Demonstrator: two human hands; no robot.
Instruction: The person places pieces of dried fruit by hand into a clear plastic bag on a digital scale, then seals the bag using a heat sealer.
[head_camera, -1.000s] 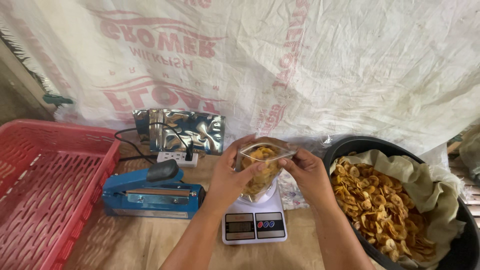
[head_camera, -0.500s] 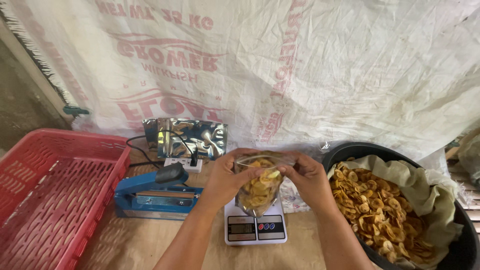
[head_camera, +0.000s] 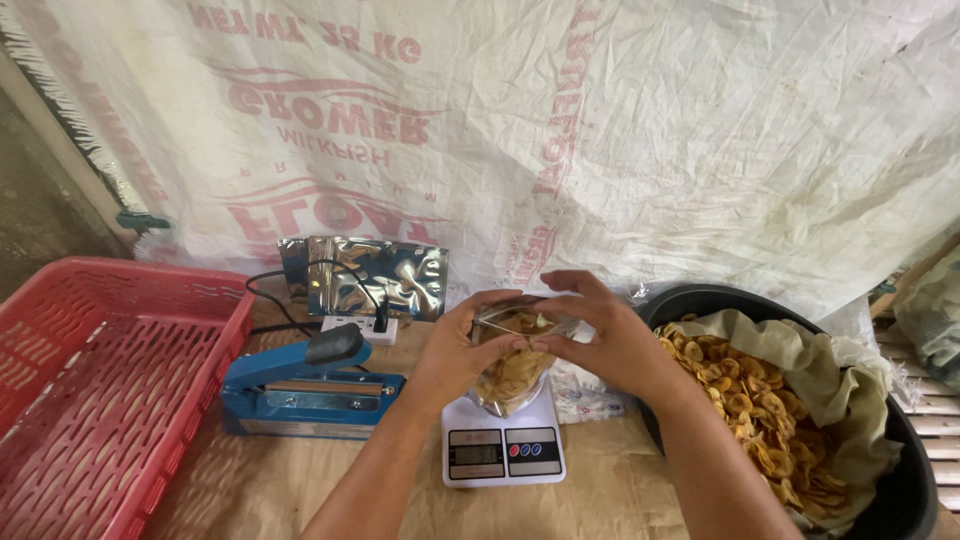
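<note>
A clear plastic pouch of yellow chips (head_camera: 508, 365) stands upright over a small white kitchen scale (head_camera: 503, 450). My left hand (head_camera: 462, 350) grips the pouch's left side and top edge. My right hand (head_camera: 600, 335) pinches the top edge from the right. The fingers of both hands meet at the pouch's mouth. Whether the pouch rests on the scale's plate is hidden by my hands.
A black tub (head_camera: 905, 470) lined with brownish paper holds many yellow chips (head_camera: 760, 410) at right. A blue heat sealer (head_camera: 305, 390) lies left of the scale, with a red plastic crate (head_camera: 90, 380) beyond it. Silver foil pouches (head_camera: 375, 275) and a white power strip (head_camera: 358, 327) lean near the sacking wall.
The pouch has been tipped from tilted to upright over the scale. Both hands have closed in on its top edge. The camera view has shifted down and left a little.
</note>
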